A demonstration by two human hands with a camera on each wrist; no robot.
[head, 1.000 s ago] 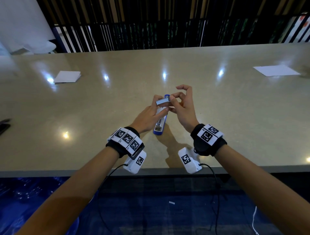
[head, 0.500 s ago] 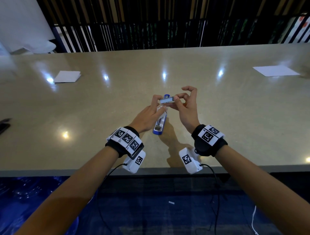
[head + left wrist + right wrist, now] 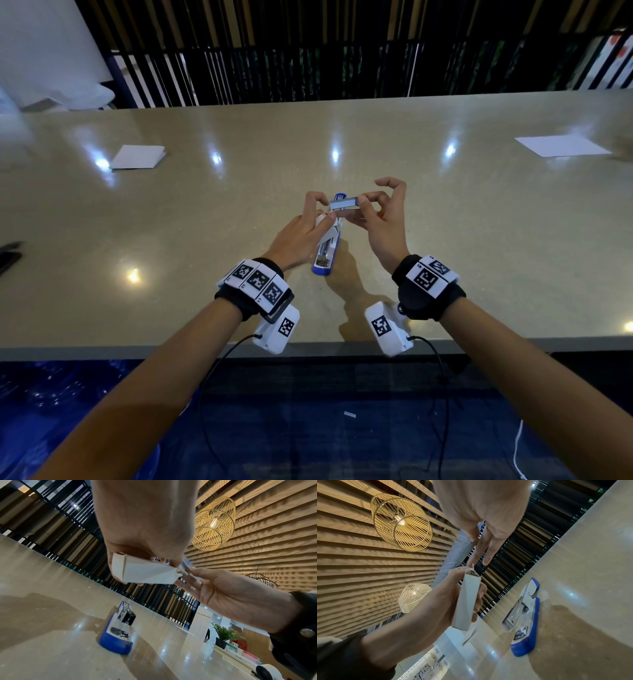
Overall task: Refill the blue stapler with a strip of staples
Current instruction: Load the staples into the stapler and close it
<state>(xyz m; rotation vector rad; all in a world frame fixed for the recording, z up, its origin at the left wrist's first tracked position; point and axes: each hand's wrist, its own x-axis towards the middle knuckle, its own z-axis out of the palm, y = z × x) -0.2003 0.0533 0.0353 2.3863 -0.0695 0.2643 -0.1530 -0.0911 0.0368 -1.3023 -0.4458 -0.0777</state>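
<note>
My left hand (image 3: pixel 301 233) was curled round a small white cardboard staple box (image 3: pixel 145 573), a long folded carton with creased faces and an open end. I kept it raised above the stapler, apparently so the contents could be drawn out at its mouth. My right hand (image 3: pixel 380 222) pinched a short grey metal strip of staples (image 3: pixel 344 204) between thumb and forefinger, the remaining fingers arched and spread away from it. I judged that light fingertip hold suited a thin, brittle bar that could snap if squeezed across its length. The strip looked flat and dully reflective, lying roughly crosswise above the far end of the stapler. I could not tell from the wrist views whether it was wholly free of the box.

The blue plastic stapler with its silver metal magazine (image 3: pixel 325 255) lay directly beneath both hands, untouched by either. Its top arm (image 3: pixel 532 588) was swung back past the far end, leaving the long steel channel (image 3: pixel 516 613) exposed and facing up, ready to take the strip. The rounded blue base sat flat on the polished beige stone surface (image 3: pixel 479 222), which was glossy enough to mirror the ceiling lights.

Well to the left of the stapler lay a folded white paper (image 3: pixel 138 157), and far to its right a flat white sheet (image 3: pixel 561 145).
</note>
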